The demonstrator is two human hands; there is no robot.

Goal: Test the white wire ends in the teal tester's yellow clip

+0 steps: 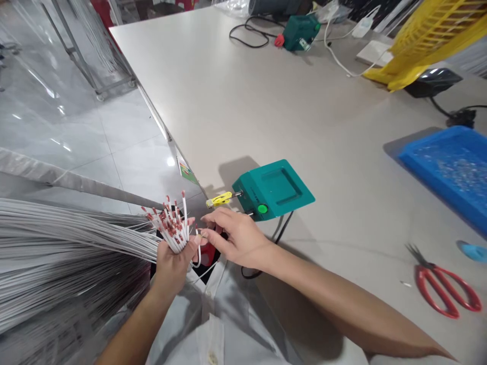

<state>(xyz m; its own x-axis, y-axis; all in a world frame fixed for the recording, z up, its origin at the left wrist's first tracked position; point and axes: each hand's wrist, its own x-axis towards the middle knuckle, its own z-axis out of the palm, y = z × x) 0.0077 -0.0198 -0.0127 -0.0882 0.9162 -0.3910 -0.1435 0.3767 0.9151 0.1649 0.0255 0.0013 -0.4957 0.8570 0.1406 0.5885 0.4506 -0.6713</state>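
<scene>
My left hand (173, 263) is wrapped round a bundle of white wires (177, 241), whose red and copper-coloured ends stick up above my fingers. One wire (198, 253) bends apart from the bundle beside my left thumb. At the tip of that wire, my right hand (238, 235) pinches with thumb and forefinger; the exact contact is small and partly hidden. Just beyond my right hand, at the table's edge, sits a green device (276, 190) with a round green button (262, 208). A yellow clip-like piece (219, 199) is fixed on its metal shaft.
Long white wires (76, 238) stretch out to the left. On the table (266, 111) lie red-handled scissors (443, 289) and a blue tray (429, 172) of small clear pieces. A second green device (300, 33), cables and a yellow basket-like object (429, 40) are farther back.
</scene>
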